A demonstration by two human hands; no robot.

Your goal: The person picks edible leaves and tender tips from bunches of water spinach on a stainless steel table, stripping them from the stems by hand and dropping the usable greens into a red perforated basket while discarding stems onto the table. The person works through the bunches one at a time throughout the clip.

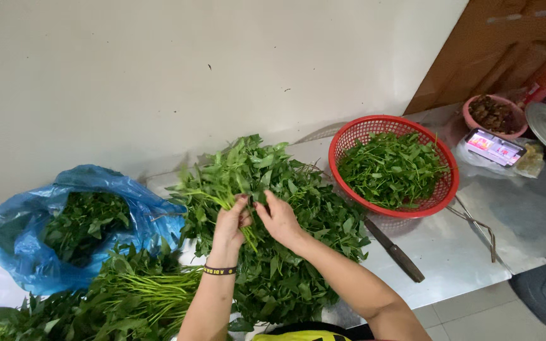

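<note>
Nearest us, our left hand (229,222) is closed around a bunch of stems (213,192), holding them up off the pile of greens (285,252) so the leafy tops fan away. Our right hand (277,218) pinches at the same stems beside it, fingers closed on a sprig. A knife (394,251) lies just right of the pile, within reach. Left, a blue bag (26,233) gapes open, holding more greens. Farther off, a red basket (440,189) holds picked leaves, with a phone (494,146) beyond.
</note>
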